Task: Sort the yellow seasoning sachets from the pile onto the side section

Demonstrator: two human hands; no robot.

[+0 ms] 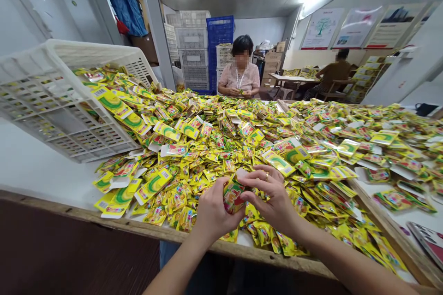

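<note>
Near the front edge of the table, my left hand (215, 214) is wrapped around a small printed carton (232, 197) with a green and red face. Its pale top flap shows between my hands. My right hand (277, 196), with a ring on one finger, has its thumb and fingers closed on the carton's upper right side. Small yellow sachets (187, 216) lie loose beneath and around both hands. Flat yellow and green cartons (155, 185) are scattered over the heap, several with white flaps sticking out.
A white plastic crate (76, 122) lies tipped at the left, spilling cartons. A wooden strip (387, 226) divides the table at right. Across the heap sits a co-worker (239, 73), hands on a packet; another person (335, 73) sits farther back. Blue crates (220, 50) are stacked behind.
</note>
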